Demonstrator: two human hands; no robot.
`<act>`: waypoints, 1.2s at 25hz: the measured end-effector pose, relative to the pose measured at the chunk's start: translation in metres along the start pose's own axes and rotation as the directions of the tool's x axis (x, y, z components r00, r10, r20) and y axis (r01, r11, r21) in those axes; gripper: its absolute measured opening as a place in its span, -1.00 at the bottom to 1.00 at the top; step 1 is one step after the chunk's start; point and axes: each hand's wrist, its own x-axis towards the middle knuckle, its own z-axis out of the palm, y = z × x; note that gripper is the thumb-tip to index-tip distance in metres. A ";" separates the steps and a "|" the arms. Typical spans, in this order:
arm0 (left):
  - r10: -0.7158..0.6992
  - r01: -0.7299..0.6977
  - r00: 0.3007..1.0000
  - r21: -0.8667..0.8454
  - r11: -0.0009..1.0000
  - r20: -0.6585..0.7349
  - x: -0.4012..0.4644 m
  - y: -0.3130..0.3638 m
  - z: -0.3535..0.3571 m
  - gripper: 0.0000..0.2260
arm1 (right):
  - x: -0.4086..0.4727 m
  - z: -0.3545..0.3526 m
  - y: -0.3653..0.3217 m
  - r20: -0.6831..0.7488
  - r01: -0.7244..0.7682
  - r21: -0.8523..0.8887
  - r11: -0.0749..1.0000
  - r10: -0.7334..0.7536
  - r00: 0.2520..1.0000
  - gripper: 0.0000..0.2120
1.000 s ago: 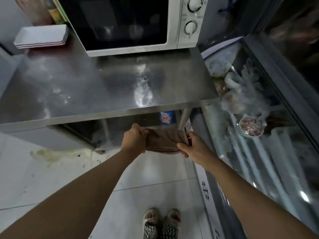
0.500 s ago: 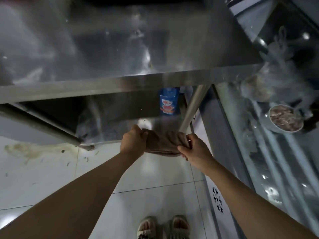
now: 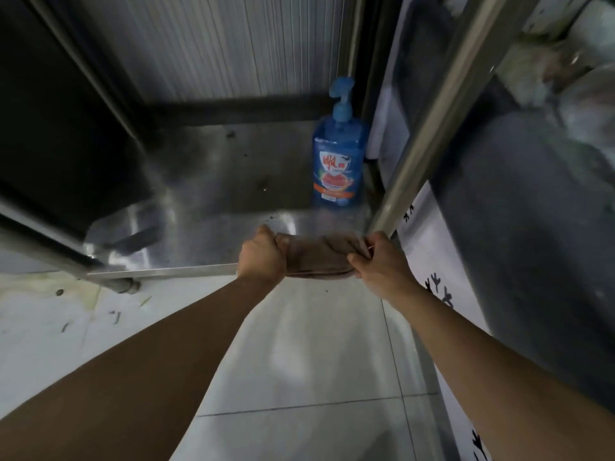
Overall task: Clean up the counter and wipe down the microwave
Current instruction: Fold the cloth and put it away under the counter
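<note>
Holding a brown rag (image 3: pixel 319 261) stretched between them, the left hand (image 3: pixel 263 257) and right hand (image 3: pixel 382 264) each grip one end tight, maybe to fold it. At 12 o'clock stands a blue soap bottle (image 3: pixel 337 154) on the low shelf (image 3: pixel 206 201), probably the next grab.

Left arm: reached forward, bare forearm extended.
Left hand (image 3: pixel 263 257): fingers curled, gripped one end of a folded brown cloth (image 3: pixel 319 259).
Right arm: extended forward.
Right hand (image 3: pixel 382 261): pinched the opposite end.
</note>
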 end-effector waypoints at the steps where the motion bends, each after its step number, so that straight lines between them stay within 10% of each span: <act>1: -0.003 0.003 1.000 -0.011 1.000 -0.026 0.015 -0.004 0.013 -0.68 | 0.014 0.008 0.008 -0.016 0.018 0.001 1.000 -0.018 1.000 -0.74; 13: 0.084 -0.078 0.966 0.034 0.996 -0.244 0.148 -0.024 0.109 -0.71 | 0.136 0.083 0.054 -0.296 0.107 -0.150 0.983 -0.148 0.944 -0.73; 22: 0.086 0.000 0.970 0.353 0.935 -0.228 0.148 -0.033 0.112 -0.68 | 0.127 0.093 0.061 -0.144 0.068 -0.429 0.901 -0.142 0.979 -0.32; 30: 0.061 -0.069 0.998 0.437 0.897 0.032 0.064 -0.011 0.048 -0.50 | 0.044 0.059 0.024 -0.016 0.097 -0.551 0.829 -0.126 0.992 -0.36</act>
